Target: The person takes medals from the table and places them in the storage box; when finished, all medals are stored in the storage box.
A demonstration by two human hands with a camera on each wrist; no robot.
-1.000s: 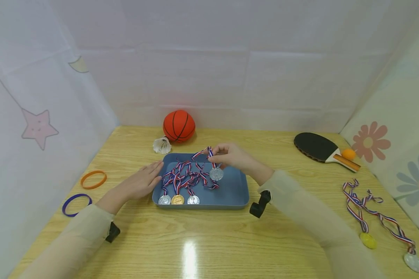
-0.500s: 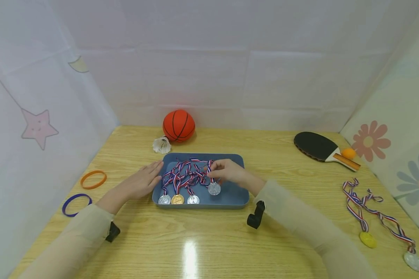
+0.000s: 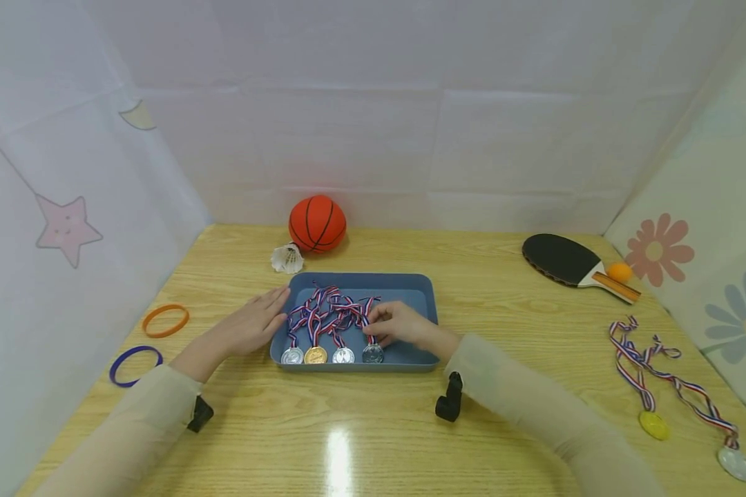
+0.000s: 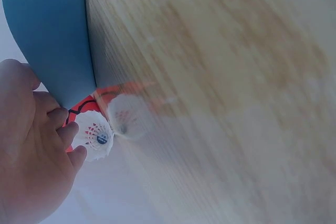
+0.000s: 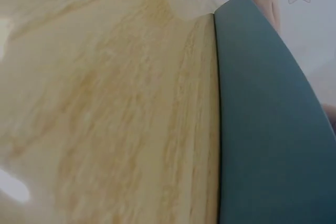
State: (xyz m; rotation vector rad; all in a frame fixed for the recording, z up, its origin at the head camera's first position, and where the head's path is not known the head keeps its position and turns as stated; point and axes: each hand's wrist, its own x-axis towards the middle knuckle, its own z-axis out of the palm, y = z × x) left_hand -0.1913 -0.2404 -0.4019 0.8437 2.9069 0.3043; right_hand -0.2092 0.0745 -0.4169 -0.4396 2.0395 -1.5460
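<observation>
A blue-grey tray (image 3: 410, 366) holds several medals on tangled red, white and blue ribbons. Along its front wall lie a silver medal (image 3: 292, 355), a gold medal (image 3: 316, 355), another silver medal (image 3: 343, 355) and, at the right end, a darker-looking silver medal (image 3: 373, 354). My right hand (image 3: 400, 324) pinches the ribbon just above this last medal, inside the tray. My left hand (image 3: 249, 323) rests with straight fingers against the tray's left rim. In the left wrist view the left hand (image 4: 31, 145) touches the tray wall (image 4: 50, 30). The right wrist view mostly shows the tray's outer side (image 5: 262, 119).
Behind the tray are a red basketball (image 3: 318, 224) and a shuttlecock (image 3: 287, 258). Orange (image 3: 165, 321) and purple wristbands (image 3: 135, 366) lie left. At right are a table tennis paddle (image 3: 562, 261), an orange ball (image 3: 619, 272), a yellow medal (image 3: 653, 425) and a silver medal (image 3: 736, 464).
My right hand has lowered the silver medal toward the tray's front wall, bringing it into line with the other three. The left hand has stayed at the left rim.
</observation>
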